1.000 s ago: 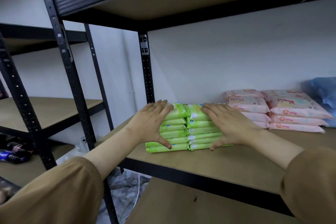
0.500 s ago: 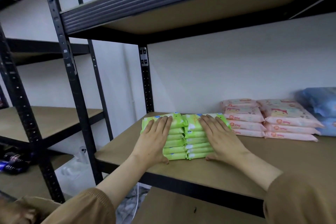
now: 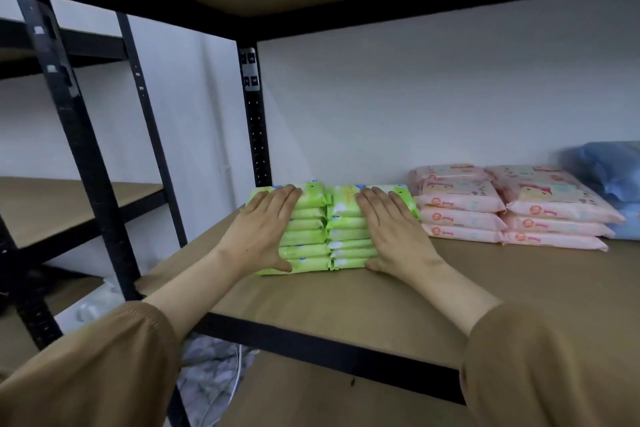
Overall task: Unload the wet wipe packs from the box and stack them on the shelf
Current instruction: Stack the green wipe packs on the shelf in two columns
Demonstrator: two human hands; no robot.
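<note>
Two piles of green wipe packs [image 3: 313,230] stand side by side on the brown shelf [image 3: 450,288], touching the pink packs [image 3: 460,204] on their right. The left hand [image 3: 258,234] lies flat on the front of the left pile, the right hand [image 3: 393,234] flat on the right pile. The fingers are straight and reach over the top packs, while the thumbs sit low by the bottom packs. A blue bag [image 3: 613,177] sits at the far right.

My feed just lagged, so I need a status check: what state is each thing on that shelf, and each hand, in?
green wet wipe packs, two side-by-side stacks resting on the shelf.
left hand, flat, fingers straight, pressing the left stack.
right hand, flat, pressing the right stack.
pink packs, two flat stacks, untouched, right of the green.
blue packages, far right, partly out of frame.
</note>
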